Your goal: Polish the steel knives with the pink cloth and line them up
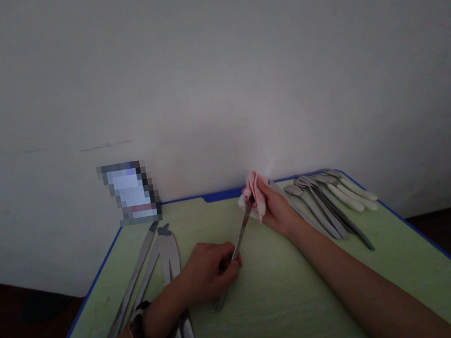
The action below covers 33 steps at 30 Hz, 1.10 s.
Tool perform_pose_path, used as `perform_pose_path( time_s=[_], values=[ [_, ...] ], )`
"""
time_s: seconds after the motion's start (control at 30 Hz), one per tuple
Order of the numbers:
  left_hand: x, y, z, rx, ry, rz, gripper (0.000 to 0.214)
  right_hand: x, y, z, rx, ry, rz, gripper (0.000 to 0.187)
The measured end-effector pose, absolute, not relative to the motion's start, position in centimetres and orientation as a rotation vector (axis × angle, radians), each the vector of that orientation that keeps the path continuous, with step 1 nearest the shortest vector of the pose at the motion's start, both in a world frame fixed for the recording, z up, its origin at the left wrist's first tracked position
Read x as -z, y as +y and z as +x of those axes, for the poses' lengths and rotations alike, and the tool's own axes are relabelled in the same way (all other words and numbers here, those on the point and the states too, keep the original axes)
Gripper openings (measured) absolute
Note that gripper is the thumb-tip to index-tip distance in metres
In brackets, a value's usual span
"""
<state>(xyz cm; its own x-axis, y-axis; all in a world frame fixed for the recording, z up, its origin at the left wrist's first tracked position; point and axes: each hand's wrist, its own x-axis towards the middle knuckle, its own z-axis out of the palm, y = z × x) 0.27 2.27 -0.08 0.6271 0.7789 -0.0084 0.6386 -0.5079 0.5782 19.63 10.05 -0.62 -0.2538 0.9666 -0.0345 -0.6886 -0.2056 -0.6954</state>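
likely you're wiping: your left hand [212, 268] is clasped round a long, thin silver metal utensil [243, 230], slanting over the pale green, blue-edged desk [282, 308]; your right hand [275, 207] grips a crumpled pink-and-white cloth [256, 188] at its far end. a stroke along it calls for steady left fingers.

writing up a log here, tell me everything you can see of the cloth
The cloth is pink and white and looks like soft fabric, crumpled into folds. It is bunched in the right hand around the far end of a utensil held in the left hand. It shows near the far edge of the table; whether it touches that is unclear.
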Motion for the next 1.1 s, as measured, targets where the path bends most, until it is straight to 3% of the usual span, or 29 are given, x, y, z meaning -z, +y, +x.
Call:
perform_pose_path(
  time_s=[0.3,0.5,0.73,0.83,0.93,1.03,1.1],
  values=[
    [0.2,2.5,0.5,-0.407,1.140,2.153,0.030,0.5,9.3,19.2,-1.706,-0.938,-0.613,0.028],
    [0.5,2.5,-0.2,-0.720,1.024,1.891,0.035,1.8,10.2,19.2,-1.536,-0.735,-0.792,0.021],
    [0.8,2.7,-0.2,-1.075,1.192,1.723,0.035,1.1,8.2,18.6,-1.171,-1.812,-1.063,0.025],
    [0.6,2.6,0.0,-1.082,1.211,1.682,0.038,0.7,6.6,17.6,-0.917,-1.852,-1.145,0.043],
    [0.2,2.5,0.2,-1.100,1.214,1.667,0.043,0.7,4.8,17.1,-0.861,-2.072,-1.008,0.034],
    [-0.2,2.2,0.5,-1.073,1.198,1.668,0.044,0.4,2.8,17.9,-0.727,-2.103,-1.001,0.045],
    [-0.5,1.9,0.6,-1.030,1.179,1.676,0.044,-0.2,1.1,19.1,-0.619,-2.012,-1.084,0.040]
  ],
)
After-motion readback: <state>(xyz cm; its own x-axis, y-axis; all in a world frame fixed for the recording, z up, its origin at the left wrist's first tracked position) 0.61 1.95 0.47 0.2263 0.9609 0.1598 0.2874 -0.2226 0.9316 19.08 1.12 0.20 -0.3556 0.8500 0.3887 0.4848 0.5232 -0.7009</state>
